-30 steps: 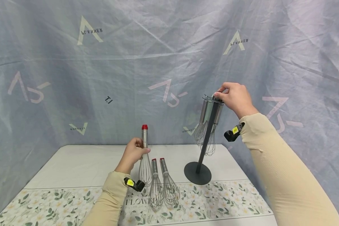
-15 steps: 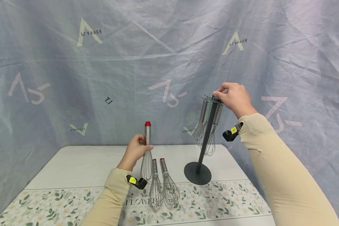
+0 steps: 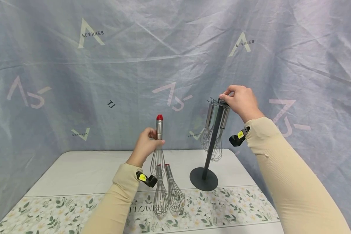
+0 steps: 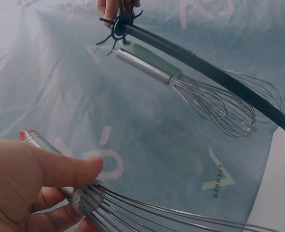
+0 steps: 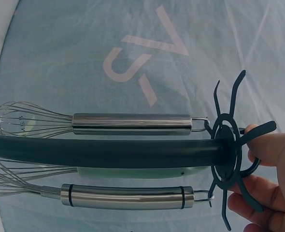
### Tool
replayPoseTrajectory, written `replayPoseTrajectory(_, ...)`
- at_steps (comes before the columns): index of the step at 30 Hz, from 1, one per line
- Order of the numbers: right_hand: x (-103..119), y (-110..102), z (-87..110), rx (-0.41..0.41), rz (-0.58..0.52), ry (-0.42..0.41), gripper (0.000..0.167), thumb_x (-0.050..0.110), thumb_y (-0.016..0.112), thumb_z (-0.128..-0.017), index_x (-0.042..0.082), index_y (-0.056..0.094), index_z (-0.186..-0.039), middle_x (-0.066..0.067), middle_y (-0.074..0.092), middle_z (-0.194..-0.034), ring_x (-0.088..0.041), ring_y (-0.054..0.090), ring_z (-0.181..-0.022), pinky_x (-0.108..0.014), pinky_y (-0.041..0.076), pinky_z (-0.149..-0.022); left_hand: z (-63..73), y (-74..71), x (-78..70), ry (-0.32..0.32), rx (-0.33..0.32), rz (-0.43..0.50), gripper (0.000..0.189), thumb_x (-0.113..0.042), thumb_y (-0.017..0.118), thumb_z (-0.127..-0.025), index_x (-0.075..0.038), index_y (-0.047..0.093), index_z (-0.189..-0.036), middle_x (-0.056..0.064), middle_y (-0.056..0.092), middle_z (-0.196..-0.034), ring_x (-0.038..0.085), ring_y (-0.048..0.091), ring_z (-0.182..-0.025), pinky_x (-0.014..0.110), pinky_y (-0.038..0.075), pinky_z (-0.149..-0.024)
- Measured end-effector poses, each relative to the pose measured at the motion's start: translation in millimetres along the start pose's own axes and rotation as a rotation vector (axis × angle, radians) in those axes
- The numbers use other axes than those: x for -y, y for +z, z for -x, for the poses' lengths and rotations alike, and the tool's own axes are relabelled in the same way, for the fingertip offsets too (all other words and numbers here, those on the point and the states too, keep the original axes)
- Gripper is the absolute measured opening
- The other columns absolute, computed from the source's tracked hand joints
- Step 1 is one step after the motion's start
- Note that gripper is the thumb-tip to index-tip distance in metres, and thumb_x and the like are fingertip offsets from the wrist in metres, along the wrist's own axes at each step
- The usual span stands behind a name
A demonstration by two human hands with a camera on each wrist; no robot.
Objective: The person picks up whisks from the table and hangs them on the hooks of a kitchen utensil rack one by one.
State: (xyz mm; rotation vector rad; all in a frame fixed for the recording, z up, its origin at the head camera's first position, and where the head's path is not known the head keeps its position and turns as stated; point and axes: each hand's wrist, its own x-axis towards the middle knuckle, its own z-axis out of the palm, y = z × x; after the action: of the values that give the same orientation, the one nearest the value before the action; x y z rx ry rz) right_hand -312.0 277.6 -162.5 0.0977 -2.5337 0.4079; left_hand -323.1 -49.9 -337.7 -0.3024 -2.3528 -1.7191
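My left hand (image 3: 146, 144) pinches a steel whisk (image 3: 159, 129) with a red end cap, held upright just above its wires, which point down. In the left wrist view the thumb lies across the base of the handle. At the right, my right hand (image 3: 245, 103) grips the top of a dark utensil stand (image 3: 213, 143), its fingers at the ring of curved hooks (image 5: 223, 150). From the hooks hang two steel-handled whisks (image 5: 133, 124) and a whisk with a pale green handle (image 5: 142, 172), partly hidden behind the pole.
Two more red-capped whisks (image 3: 175, 195) lie side by side on the white table (image 3: 90, 169), partly over a floral printed strip (image 3: 228, 208). The stand's round base (image 3: 197, 178) rests near the right side. A grey-blue cloth (image 3: 128, 81) hangs behind.
My left hand has raised the whisk and moved it to the right, towards the stand. The right hand keeps its grip on the stand's top.
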Motion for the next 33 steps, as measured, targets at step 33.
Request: replayPoseTrajectory(33, 0.5, -1.1, 1.1, 0.001, 0.001, -0.003, 0.030, 0.042, 0.064, -0.099, 0.013, 0.070, -0.106, -0.018, 0.070, -0.111, -0.036, 0.063, -0.095, -0.050, 0.048, -0.072, -18.6, 35.5, -76.5, 0.091, 0.081, -0.100, 0.046, -0.019, 0.090, -0.078, -0.007, 0.067, -0.116, 0.006, 0.065, -0.101, 0.024, 0.060, -0.094, 0.040, 0.051, -0.080)
